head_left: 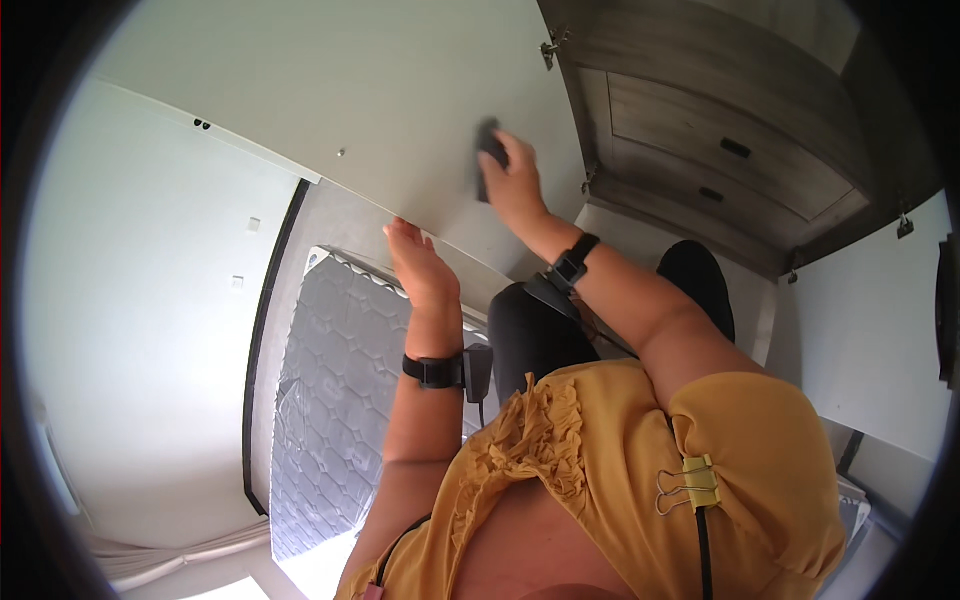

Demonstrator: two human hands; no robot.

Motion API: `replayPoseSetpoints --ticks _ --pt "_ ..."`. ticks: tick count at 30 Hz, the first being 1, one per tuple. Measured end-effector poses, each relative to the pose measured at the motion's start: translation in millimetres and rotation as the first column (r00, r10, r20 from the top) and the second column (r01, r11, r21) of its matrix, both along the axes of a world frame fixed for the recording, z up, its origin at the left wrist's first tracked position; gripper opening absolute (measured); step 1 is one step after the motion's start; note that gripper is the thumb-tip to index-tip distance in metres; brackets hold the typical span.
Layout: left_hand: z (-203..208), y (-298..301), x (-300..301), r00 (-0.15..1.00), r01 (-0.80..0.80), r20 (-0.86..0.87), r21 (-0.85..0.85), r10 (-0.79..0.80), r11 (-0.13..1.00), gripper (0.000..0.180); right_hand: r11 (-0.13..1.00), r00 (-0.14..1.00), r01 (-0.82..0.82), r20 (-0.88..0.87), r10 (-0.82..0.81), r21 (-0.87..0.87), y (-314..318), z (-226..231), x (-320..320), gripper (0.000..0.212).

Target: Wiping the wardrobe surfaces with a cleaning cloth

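Observation:
A white cabinet door [420,90] stands open in front of me. My right hand [518,185] presses a dark folded cloth [487,160] against its inner face. The cloth is blurred, so its exact kind is hard to make out; my fingers are closed round it. At the door's lower edge is my left hand [425,265], with its fingertips on the edge and the palm turned up. Those fingers look hooked on the door, steadying it.
Dark wood drawers [725,150] fill the open cabinet at the upper right. Another white door [865,320] stands open on the right. A quilted mattress [335,400] in plastic lies to the left, beside a white wall [150,300]. Metal hinges [549,52] project from the cabinet frame.

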State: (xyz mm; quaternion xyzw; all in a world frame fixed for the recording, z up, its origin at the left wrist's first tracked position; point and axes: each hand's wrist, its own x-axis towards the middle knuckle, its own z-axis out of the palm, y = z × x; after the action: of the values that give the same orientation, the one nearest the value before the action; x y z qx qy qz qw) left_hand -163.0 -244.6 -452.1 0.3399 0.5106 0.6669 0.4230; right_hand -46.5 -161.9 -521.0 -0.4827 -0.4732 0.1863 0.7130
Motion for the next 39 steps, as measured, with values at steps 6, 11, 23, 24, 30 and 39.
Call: replayPoseSetpoints --ticks 6,11,23,24,30,39 --pt "-78.0 16.4 -9.1 0.974 0.081 0.226 -0.377 0.007 0.923 0.041 0.860 0.958 -0.170 0.285 0.029 0.482 -15.6 114.4 -20.7 0.049" --pt "-113.5 17.1 -11.6 0.991 0.075 0.133 -0.407 -0.023 0.911 0.046 0.817 0.937 -0.181 0.348 -0.026 0.548 29.9 72.6 -13.9 0.050" --pt "-101.7 13.9 10.0 0.992 -0.025 0.099 -0.412 0.072 0.911 0.050 0.960 0.960 0.278 0.036 -0.279 0.021 136.9 -19.2 74.7 0.046" --pt "-102.0 14.0 10.9 0.992 -0.018 0.105 -0.408 0.067 0.913 0.051 0.959 0.964 0.266 0.011 -0.266 -0.096 137.5 -38.4 75.6 0.047" --pt "-133.1 12.3 -18.5 0.993 0.046 0.118 -0.374 -0.002 0.926 0.053 0.899 0.943 -0.171 -0.331 0.031 -0.403 106.5 -79.4 77.8 0.051" --pt "-167.1 -18.4 11.6 0.752 0.364 -0.357 -0.476 -0.554 0.800 0.043 0.854 0.968 0.139 0.111 -0.223 0.502 132.3 127.5 86.2 0.050"
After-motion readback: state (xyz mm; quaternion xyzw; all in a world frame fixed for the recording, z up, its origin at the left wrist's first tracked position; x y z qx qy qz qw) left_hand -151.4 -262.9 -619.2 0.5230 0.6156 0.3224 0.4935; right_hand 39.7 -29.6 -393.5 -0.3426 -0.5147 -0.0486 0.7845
